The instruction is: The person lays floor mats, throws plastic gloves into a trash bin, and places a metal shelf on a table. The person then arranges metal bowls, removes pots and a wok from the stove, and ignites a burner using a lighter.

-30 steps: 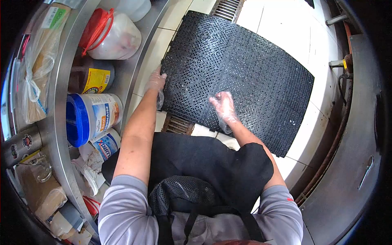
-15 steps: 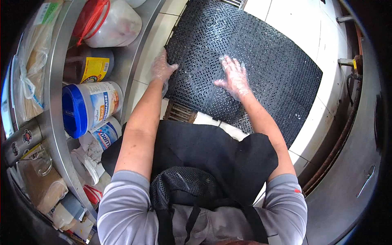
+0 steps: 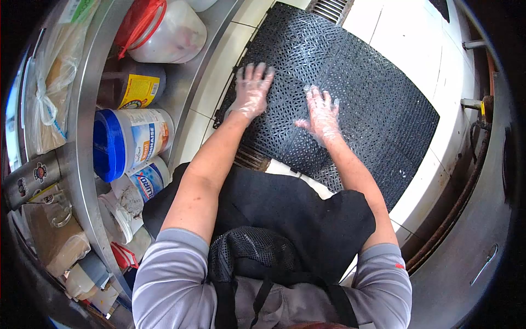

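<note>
A black perforated floor mat (image 3: 378, 104) lies on the white tiles in front of me. My left hand (image 3: 252, 93), in a clear plastic glove, rests palm down over the mat's left part with its fingers spread. Near the middle of the mat is my right hand (image 3: 322, 116), gloved the same way, its fingers apart and flat. Neither hand holds anything. A black apron (image 3: 274, 203) hangs over my lap below both hands.
At left, a metal shelf (image 3: 192, 82) holds a blue-lidded mayonnaise tub (image 3: 137, 140), a red-lidded jar (image 3: 170, 35) and a yellow-labelled container (image 3: 137, 90). Floor drain grates (image 3: 331, 8) show beyond and below the mat. Pipes (image 3: 472, 104) run along the right beside a metal panel (image 3: 466, 263).
My left hand has moved right, from the mat's left edge onto its surface. The right hand stays spread on the mat. The view has shifted slightly.
</note>
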Available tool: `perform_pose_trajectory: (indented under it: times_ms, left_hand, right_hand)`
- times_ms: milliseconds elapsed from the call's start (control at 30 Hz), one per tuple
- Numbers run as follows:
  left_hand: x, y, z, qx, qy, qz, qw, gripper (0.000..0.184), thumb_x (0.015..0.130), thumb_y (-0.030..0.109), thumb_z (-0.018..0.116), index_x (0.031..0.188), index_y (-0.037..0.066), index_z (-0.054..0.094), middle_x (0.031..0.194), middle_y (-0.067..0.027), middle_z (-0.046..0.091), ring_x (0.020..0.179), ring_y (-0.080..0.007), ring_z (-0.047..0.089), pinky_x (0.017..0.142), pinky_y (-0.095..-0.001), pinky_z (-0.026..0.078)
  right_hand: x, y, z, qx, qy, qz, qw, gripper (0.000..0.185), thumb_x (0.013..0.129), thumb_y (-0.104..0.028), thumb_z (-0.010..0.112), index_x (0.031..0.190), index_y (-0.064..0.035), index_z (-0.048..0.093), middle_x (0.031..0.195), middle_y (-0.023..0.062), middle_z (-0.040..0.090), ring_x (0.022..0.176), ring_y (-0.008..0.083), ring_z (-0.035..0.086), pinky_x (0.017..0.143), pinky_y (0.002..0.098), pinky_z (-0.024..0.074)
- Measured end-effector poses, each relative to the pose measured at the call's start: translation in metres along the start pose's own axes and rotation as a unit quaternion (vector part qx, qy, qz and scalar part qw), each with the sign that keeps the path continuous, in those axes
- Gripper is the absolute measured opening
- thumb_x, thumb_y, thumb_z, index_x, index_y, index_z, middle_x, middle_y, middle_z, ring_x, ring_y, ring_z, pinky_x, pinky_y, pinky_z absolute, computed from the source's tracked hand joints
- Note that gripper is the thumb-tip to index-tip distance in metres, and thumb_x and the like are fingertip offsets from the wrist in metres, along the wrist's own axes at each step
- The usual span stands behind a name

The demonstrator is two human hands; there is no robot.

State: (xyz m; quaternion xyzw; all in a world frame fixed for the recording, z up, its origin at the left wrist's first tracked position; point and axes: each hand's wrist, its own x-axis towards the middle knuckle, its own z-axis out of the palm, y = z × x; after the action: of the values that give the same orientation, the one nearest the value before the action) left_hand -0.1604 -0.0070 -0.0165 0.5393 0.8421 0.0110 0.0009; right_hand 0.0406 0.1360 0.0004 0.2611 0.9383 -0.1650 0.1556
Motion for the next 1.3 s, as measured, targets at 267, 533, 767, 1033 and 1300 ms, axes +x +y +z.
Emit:
perform_pose_trajectory:
  times_ms: [267, 533, 767, 1033, 1300]
  left_hand:
    - [0.040, 0.025, -0.001, -0.031, -0.123, -0.018, 0.992, 0.071, 0.084, 0.024, 0.070, 0.149, 0.014, 0.042, 0.153, -0.0102, 0.041, 0.144, -0.0386, 0.034, 0.119, -0.0570, 0.025]
    - [0.055, 0.027, -0.024, -0.025, -0.200, 0.008, 0.980, 0.074, 0.084, 0.032, 0.074, 0.147, 0.014, 0.042, 0.148, -0.0111, 0.046, 0.139, -0.0426, 0.038, 0.118, -0.0548, 0.028]
    - [0.052, 0.029, -0.033, -0.048, -0.239, -0.011, 0.970, 0.085, 0.085, 0.034, 0.073, 0.156, 0.015, 0.028, 0.156, -0.0101, 0.034, 0.146, -0.0437, 0.028, 0.120, -0.0551, 0.026]
    - [0.065, -0.008, -0.077, -0.385, -0.115, -0.150, 0.903, 0.099, 0.085, 0.040, 0.076, 0.157, -0.001, 0.021, 0.156, -0.0291, 0.032, 0.147, -0.0393, 0.030, 0.122, -0.0392, 0.023]
    - [-0.070, -0.067, -0.193, -0.279, -0.127, -0.233, 0.923, 0.097, 0.089, 0.053, 0.066, 0.155, -0.004, 0.023, 0.159, -0.0281, 0.029, 0.148, -0.0382, 0.028, 0.122, -0.0407, 0.023]
  right_hand:
    - [0.003, 0.000, -0.007, 0.022, -0.012, 0.001, 1.000, 0.118, 0.066, -0.048, 0.087, 0.159, -0.0159, 0.021, 0.164, 0.0071, 0.023, 0.148, 0.0391, 0.023, 0.116, 0.0677, 0.0197]
    - [0.006, 0.000, -0.013, 0.027, -0.032, 0.015, 0.999, 0.117, 0.066, -0.045, 0.088, 0.159, -0.0153, 0.023, 0.163, 0.0067, 0.024, 0.148, 0.0390, 0.022, 0.116, 0.0682, 0.0184]
    - [0.004, 0.002, -0.012, 0.028, -0.021, 0.006, 0.999, 0.115, 0.068, -0.047, 0.087, 0.158, -0.0125, 0.024, 0.163, 0.0075, 0.022, 0.148, 0.0394, 0.023, 0.115, 0.0698, 0.0201]
    - [0.001, 0.029, -0.021, 0.160, 0.016, -0.026, 0.987, 0.111, 0.069, -0.047, 0.087, 0.156, -0.0099, 0.028, 0.162, 0.0126, 0.029, 0.149, 0.0325, 0.027, 0.120, 0.0527, 0.0273]
    - [-0.213, 0.058, -0.151, 0.292, 0.209, 0.251, 0.899, 0.088, 0.086, -0.047, 0.072, 0.151, 0.0014, 0.036, 0.156, 0.0307, 0.031, 0.144, 0.0430, 0.034, 0.119, 0.0440, 0.0294]
